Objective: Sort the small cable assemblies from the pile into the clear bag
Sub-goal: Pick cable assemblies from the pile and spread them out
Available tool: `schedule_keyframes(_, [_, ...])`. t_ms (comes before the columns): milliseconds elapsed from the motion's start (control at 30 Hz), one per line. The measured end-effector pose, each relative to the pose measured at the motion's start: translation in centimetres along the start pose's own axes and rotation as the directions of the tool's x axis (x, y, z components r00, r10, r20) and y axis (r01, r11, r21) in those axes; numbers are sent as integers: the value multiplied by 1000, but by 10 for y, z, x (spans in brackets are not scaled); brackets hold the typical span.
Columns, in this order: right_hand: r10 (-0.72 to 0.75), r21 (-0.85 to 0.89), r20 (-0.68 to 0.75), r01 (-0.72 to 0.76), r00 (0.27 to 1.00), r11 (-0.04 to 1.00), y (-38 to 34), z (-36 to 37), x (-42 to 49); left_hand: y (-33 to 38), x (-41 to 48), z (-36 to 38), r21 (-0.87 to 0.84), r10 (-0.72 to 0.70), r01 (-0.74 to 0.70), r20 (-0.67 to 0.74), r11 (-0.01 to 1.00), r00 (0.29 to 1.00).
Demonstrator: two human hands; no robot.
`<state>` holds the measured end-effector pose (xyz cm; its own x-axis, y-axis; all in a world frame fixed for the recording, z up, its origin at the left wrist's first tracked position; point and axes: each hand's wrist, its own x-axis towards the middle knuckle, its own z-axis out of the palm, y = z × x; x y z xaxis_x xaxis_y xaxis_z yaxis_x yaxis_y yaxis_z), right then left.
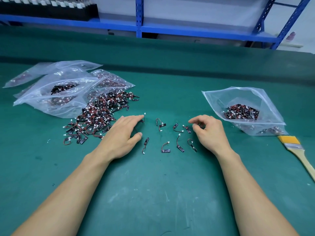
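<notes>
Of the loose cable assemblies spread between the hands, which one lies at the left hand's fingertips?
The far-left assembly, right at the left hand's index fingertip, its white connector sticking up; the others lie clear of those fingers.

No text, label, brand or number can be read anywhere in view. The small black boards of the loose cable assemblies point(166, 150) lying on the bench point(153, 193) carry pale marks. These are perhaps printed lettering or a logo, but they are too small and blurred to make out.
</notes>
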<state>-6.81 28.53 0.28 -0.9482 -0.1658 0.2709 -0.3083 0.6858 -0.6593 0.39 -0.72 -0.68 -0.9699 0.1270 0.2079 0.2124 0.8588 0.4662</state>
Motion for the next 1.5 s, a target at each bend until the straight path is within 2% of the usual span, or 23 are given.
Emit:
schedule_keyframes(233, [7,12,19,-8,1000,1000,0,1,1,0,-2,-1,-99,16,-11,49,995,999])
schedule_keyframes(367, [10,28,10,-11,1000,1000,0,1,1,0,-3,-5,-162,-25,20,-31,987,999])
schedule_keyframes(600, [33,43,10,-33,999,999,1,0,1,-6,-3,-3,-102,-41,36,-51,994,998])
schedule_keyframes(800, [66,74,-6,-65,998,995,1,0,1,-5,-3,2,-145,-24,12,-81,989,996])
schedule_keyframes(1133, [145,174,-25,-139,989,975,4,1,3,-10,-1,1,-104,-132,114,-187,988,973])
schedule_keyframes(1500, [148,170,-18,-143,989,975,5,1,4,-6,-1,2,-148,-107,75,-223,986,969])
